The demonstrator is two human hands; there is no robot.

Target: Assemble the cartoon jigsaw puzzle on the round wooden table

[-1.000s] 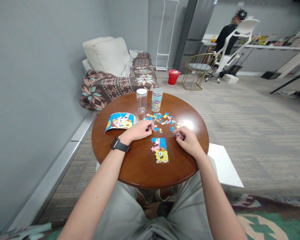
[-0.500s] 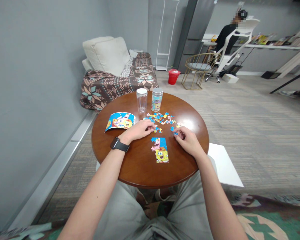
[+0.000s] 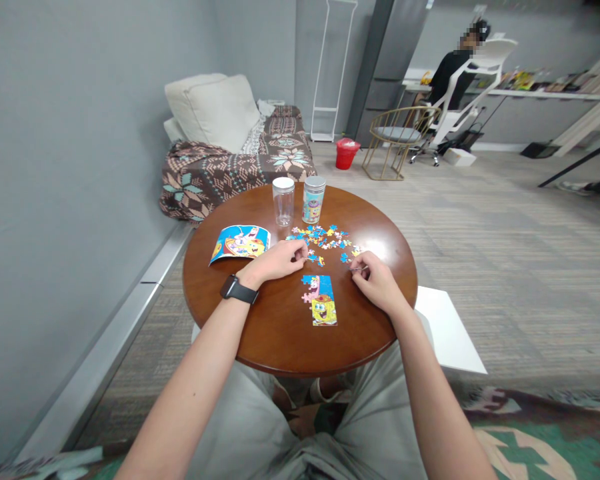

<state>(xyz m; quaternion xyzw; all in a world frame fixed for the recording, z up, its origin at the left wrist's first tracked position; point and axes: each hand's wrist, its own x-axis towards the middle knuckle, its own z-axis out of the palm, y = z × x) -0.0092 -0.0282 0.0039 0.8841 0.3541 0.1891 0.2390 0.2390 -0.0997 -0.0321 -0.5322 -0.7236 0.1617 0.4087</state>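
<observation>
My right hand (image 3: 374, 277) pinches a puzzle piece (image 3: 361, 268), seen nearly edge-on, just above the table. The fingertips of my left hand (image 3: 285, 259) are closed together at the left of the loose pieces; a thin edge of what seems a puzzle piece shows between them. Between and below my hands lies a partly joined puzzle (image 3: 323, 300) with a yellow cartoon face, a pink figure and blue background. Several loose puzzle pieces (image 3: 325, 237) are scattered beyond it. At the left, a curled picture sheet (image 3: 243, 241) shows the same cartoon figures.
A clear jar with a white lid (image 3: 283, 203) and a printed jar (image 3: 313, 201) stand at the back of the round wooden table (image 3: 270, 327). Behind are a covered sofa (image 3: 230, 160), a red bin (image 3: 347, 155), a gold chair (image 3: 397, 137) and a person (image 3: 450, 77).
My right hand has lifted a puzzle piece off the table and tilted it. My left fingers have closed and drawn slightly left from the loose pieces.
</observation>
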